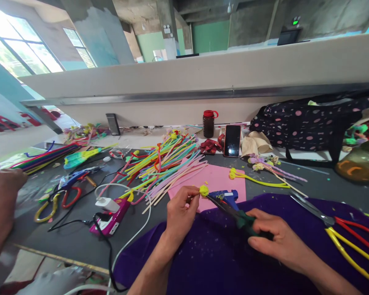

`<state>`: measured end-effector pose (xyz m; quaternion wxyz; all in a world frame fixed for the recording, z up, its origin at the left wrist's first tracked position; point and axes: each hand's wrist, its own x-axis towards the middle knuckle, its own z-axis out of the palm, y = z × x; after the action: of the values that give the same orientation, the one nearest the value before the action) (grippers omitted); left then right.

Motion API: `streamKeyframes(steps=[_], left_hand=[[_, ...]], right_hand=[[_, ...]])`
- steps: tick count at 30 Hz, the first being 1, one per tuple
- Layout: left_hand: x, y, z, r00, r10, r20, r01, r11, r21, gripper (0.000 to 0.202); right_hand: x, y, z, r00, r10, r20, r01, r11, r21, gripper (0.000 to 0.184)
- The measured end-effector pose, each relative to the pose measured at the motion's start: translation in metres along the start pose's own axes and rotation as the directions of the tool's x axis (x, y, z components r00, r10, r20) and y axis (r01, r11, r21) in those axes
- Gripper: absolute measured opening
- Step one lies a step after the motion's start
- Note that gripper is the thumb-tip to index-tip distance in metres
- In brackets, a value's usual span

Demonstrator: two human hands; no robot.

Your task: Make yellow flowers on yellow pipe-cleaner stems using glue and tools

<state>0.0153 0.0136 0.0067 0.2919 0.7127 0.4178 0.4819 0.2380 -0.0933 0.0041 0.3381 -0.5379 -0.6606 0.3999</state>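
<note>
My left hand [182, 213] pinches a small yellow fuzzy ball [203, 190], which looks like coiled pipe cleaner, between thumb and fingertips. In my right hand [275, 237] are scissors [245, 221] with dark green handles; their blades point left and reach the ball's lower right side. Whether the blades touch it I cannot tell. Just behind the scissors lies a blue glue gun [230, 198] on a pink sheet [215, 176]. Right of the sheet rests a yellow pipe cleaner piece [258, 179] with a curled head. Purple cloth [221, 254] spreads beneath both hands.
Many coloured pipe cleaners [172, 170] pile up left of centre. A magenta power strip [118, 217] with cables sits nearer. Red-and-yellow-handled scissors [329, 221] lie right. Behind stand a phone [232, 141], a bottle [208, 125] and a dark bag [298, 123]. Another person's arm [1, 205] enters left.
</note>
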Motion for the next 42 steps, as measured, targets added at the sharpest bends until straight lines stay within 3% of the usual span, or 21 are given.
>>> streamKeyframes(steps=[4,7,11,15,18,23,28,30,35,42], left_hand=[[0.003,-0.002,0.0,0.963,-0.261,0.068,0.27,0.934,-0.233,0.007],[0.007,-0.005,0.0,0.882,-0.416,0.219,0.466,0.71,-0.528,0.013],[0.009,-0.005,-0.003,0.79,-0.465,0.399,0.589,0.397,-0.704,0.013],[0.008,-0.002,-0.004,0.744,-0.466,0.479,0.636,0.273,-0.722,0.013],[0.008,0.001,-0.006,0.736,-0.482,0.476,0.643,0.276,-0.714,0.015],[0.01,0.014,-0.016,0.776,-0.52,0.358,0.591,0.4,-0.7,0.02],[0.014,0.026,-0.023,0.774,-0.438,0.457,0.621,0.389,-0.68,0.017],[0.014,0.024,-0.019,0.781,-0.412,0.47,0.616,0.383,-0.688,0.016],[0.011,0.01,-0.005,0.75,-0.443,0.491,0.65,0.352,-0.674,0.019],[0.007,0.0,-0.002,0.766,-0.453,0.456,0.642,0.494,-0.586,0.018]], right_hand=[[-0.001,-0.005,0.0,0.999,-0.004,0.048,0.001,0.999,0.052,0.024],[-0.002,-0.006,0.0,0.998,-0.011,0.068,0.005,0.996,0.092,0.028],[-0.004,-0.007,0.0,0.998,-0.02,0.066,0.01,0.989,0.15,0.032],[-0.004,-0.009,0.0,0.997,-0.018,0.074,0.007,0.989,0.146,0.034],[-0.004,-0.008,-0.001,0.995,-0.018,0.098,0.004,0.99,0.139,0.035],[-0.004,-0.002,-0.003,0.99,-0.076,0.118,0.06,0.989,0.135,0.038],[-0.004,-0.001,-0.002,0.983,-0.147,0.11,0.125,0.975,0.183,0.042],[-0.004,-0.003,-0.002,0.982,-0.153,0.11,0.134,0.977,0.166,0.042],[-0.007,-0.013,-0.006,0.992,-0.119,0.037,0.114,0.986,0.121,0.041],[-0.007,-0.007,-0.002,0.992,-0.123,0.015,0.123,0.992,-0.004,0.018]])
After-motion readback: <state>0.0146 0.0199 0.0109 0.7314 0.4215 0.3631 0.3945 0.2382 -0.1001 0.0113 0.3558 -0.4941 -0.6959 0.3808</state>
